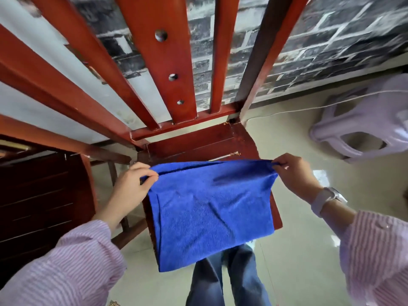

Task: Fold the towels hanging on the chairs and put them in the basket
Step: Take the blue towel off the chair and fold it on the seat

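A blue towel (209, 213) hangs doubled over in front of me, stretched between both hands above the seat of a red wooden chair (198, 142). My left hand (132, 184) pinches its upper left corner. My right hand (293, 171), with a watch on the wrist, pinches the upper right corner. The towel's lower edge drops past the seat's front edge toward my legs. No basket is in view.
The chair's slatted back (159, 62) rises close in front of me. A second dark red chair (42, 195) stands at the left. A pale lilac plastic stool (364, 129) lies on the tiled floor at the right, near a brick-patterned wall (309, 40).
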`<state>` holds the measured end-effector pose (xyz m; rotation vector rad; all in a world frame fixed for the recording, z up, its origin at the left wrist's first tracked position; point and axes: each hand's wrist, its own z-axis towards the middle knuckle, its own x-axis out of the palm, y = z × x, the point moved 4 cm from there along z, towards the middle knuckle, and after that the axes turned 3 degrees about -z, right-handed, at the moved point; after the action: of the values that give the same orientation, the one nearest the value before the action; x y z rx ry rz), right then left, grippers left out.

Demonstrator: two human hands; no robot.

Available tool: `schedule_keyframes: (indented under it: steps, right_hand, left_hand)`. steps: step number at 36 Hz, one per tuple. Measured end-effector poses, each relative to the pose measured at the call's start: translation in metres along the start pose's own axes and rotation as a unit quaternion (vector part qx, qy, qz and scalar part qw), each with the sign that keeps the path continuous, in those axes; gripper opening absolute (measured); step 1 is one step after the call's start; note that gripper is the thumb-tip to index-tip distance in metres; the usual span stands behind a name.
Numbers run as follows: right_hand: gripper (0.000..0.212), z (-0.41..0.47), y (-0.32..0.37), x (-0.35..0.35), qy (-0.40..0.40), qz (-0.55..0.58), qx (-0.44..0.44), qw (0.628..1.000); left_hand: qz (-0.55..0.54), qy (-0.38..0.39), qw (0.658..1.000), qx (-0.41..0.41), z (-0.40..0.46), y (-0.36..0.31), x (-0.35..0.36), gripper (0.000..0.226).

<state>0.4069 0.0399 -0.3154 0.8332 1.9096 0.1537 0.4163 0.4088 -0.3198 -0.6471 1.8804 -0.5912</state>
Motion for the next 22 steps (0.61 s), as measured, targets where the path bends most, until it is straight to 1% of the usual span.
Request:
schedule_keyframes:
  steps: [3,8,11,13,18,22]
  right_hand:
    - [0.015,-0.025,-0.001,-0.027,-0.032,0.007,-0.017,0.999]
    - [0.014,-0.071,0.0,-0.071,-0.072,0.001,-0.062,0.996]
    - [0.014,-0.097,-0.001,-0.097,-0.078,-0.009,-0.089,0.993]
    - [0.013,-0.116,0.002,-0.12,-0.097,-0.02,-0.117,0.988]
    - [0.011,-0.157,0.013,-0.185,-0.147,-0.074,-0.214,0.963]
    - [0.013,-0.178,0.022,-0.234,-0.183,-0.083,-0.268,0.942]
  left_hand:
    - [0.007,-0.023,1.0,0.007,-0.025,-0.021,-0.017,0.011]
    - [0.037,-0.063,0.996,0.048,-0.071,-0.067,-0.045,0.01]
    - [0.029,-0.094,0.994,0.054,-0.098,-0.093,-0.059,0.011]
    - [0.023,-0.118,0.991,0.06,-0.117,-0.11,-0.069,0.011]
    - [0.037,-0.182,0.975,0.123,-0.159,-0.162,-0.099,0.01]
    - [0.011,-0.235,0.962,0.141,-0.181,-0.206,-0.125,0.01]
